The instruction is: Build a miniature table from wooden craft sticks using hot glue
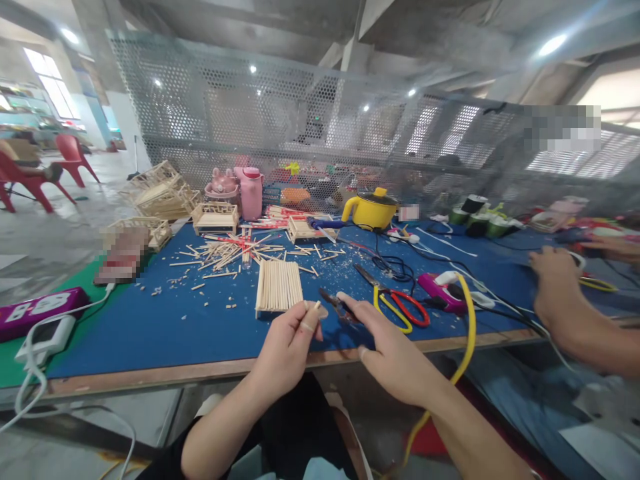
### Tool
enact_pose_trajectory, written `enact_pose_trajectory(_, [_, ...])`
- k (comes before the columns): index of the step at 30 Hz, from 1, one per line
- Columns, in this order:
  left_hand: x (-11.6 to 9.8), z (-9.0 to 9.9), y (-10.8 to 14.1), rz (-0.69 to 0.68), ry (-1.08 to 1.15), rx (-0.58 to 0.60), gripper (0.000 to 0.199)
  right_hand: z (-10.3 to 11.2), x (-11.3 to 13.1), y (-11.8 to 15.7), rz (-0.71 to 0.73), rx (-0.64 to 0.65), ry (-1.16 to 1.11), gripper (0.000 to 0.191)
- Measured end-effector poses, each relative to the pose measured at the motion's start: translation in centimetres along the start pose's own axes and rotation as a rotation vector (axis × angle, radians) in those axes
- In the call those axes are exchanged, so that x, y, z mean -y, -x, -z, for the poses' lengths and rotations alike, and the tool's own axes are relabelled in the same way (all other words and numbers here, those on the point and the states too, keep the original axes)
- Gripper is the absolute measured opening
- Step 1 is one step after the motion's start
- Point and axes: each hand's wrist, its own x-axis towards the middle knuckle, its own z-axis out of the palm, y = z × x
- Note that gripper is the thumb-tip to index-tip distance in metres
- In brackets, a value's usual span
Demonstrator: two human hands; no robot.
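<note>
My left hand [290, 343] is closed in a pinch at the table's front edge, with the pale tip of a short wooden stick [317, 306] showing above the fingers. White tape or a cover is wrapped on a finger. My right hand [387, 343] grips a pair of dark cutting pliers [330, 297], whose jaws point left, close to my left hand. Most of the pliers' handles are hidden by the fingers. Just beyond my left hand stands a small piece of furniture made of sticks [280, 285], its slats side by side.
Loose sticks [230, 255] and scraps litter the blue table mat [165, 333]. Scissors [400, 307], a purple power strip [443, 293] and a yellow cable lie to the right. A yellow pot [373, 210] and pink jug [251, 193] stand behind. A co-worker's arm [575, 313] reaches in at right.
</note>
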Motion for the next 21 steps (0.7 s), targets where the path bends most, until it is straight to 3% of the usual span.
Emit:
enact_pose_trajectory(6, [-0.2, 0.1, 0.1, -0.025, -0.055, 0.007, 0.041, 0.0, 0.8, 0.2, 0.086, 0.069, 0.129, 0.081])
enact_pose_trajectory(21, [-0.4, 0.3, 0.4, -0.091, -0.071, 0.027, 0.04, 1.1, 2.1, 0.1, 0.043, 0.13, 0.172, 0.071])
